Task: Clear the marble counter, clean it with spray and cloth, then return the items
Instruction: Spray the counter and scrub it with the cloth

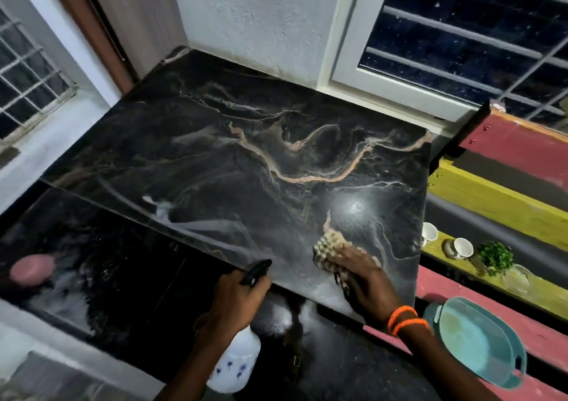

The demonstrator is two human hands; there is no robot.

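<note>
Right hand (358,273) presses a waffle-textured cloth (330,248) flat on the veined black marble counter (246,154); at nine o'clock, left hand (236,300) grips a white plastic spray bottle (235,360).

Looks like somebody's home, probably a kitchen or utility corner. You've got a dark marble counter (246,154) with orange veining tucked against a rough whitewashed wall (255,16), and barred windows at upper right (461,32) and far left (27,78), black outside. Right of the frame there's a slatted bench (507,161) painted red, yellow and dark grey, holding two small white cups (429,233), a little potted green plant (495,257) and a teal plastic tray (479,342). Pink soap-like lump (32,269) at lower left. Very lived-in, household stuff.
</note>
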